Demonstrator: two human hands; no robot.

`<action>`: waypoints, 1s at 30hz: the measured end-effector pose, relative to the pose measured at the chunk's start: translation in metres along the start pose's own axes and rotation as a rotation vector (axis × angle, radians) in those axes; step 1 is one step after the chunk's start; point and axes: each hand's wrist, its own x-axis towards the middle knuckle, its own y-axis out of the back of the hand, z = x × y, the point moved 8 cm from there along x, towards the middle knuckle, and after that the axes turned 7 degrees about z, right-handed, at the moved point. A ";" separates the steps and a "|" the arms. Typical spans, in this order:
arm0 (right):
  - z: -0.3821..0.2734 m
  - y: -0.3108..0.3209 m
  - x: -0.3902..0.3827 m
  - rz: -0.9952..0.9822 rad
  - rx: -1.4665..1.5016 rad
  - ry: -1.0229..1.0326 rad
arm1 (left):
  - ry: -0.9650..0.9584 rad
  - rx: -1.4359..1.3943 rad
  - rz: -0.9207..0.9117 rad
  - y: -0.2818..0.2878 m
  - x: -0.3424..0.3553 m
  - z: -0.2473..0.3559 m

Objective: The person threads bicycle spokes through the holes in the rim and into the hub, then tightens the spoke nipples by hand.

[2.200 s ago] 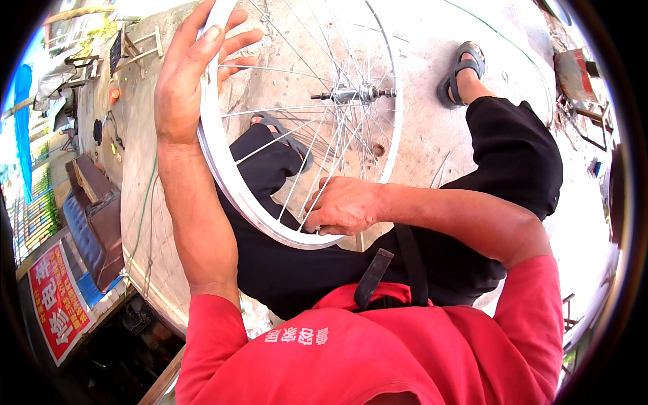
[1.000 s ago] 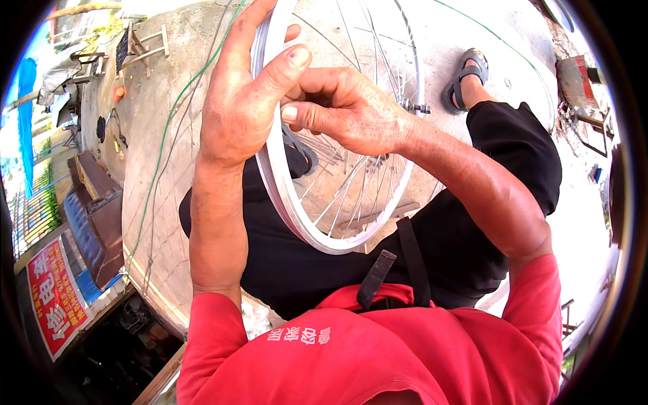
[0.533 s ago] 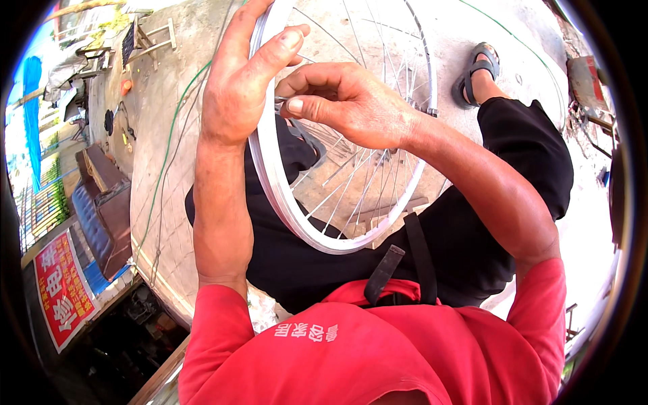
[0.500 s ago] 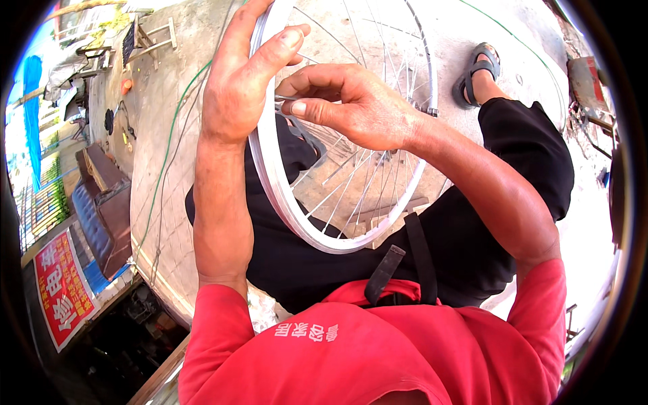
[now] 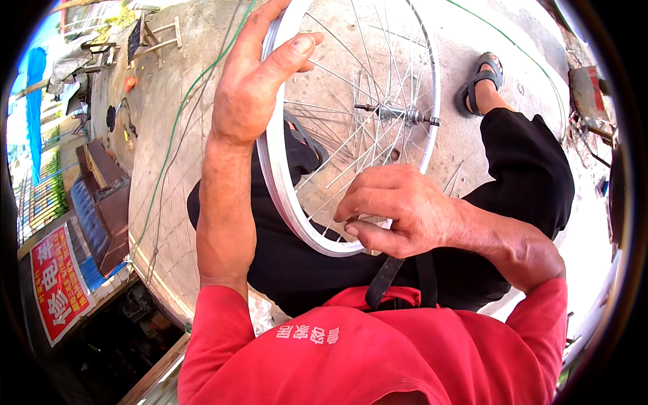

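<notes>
One wheel rim (image 5: 283,196); left hand (image 5: 253,81), right hand (image 5: 398,209) gripping.

white wheel rim (image 5: 278,196), red shirt (image 5: 364,358), black trousers (image 5: 526,175)
</notes>
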 end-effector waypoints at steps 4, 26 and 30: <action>0.008 -0.027 -0.002 0.092 -0.118 0.072 | 0.025 -0.034 0.006 -0.003 0.001 0.002; 0.046 -0.029 0.055 0.013 0.140 -0.019 | 0.063 -0.099 -0.062 -0.003 0.011 -0.003; 0.046 -0.032 0.058 -0.029 0.153 0.073 | 0.057 -0.073 -0.058 -0.004 0.010 0.000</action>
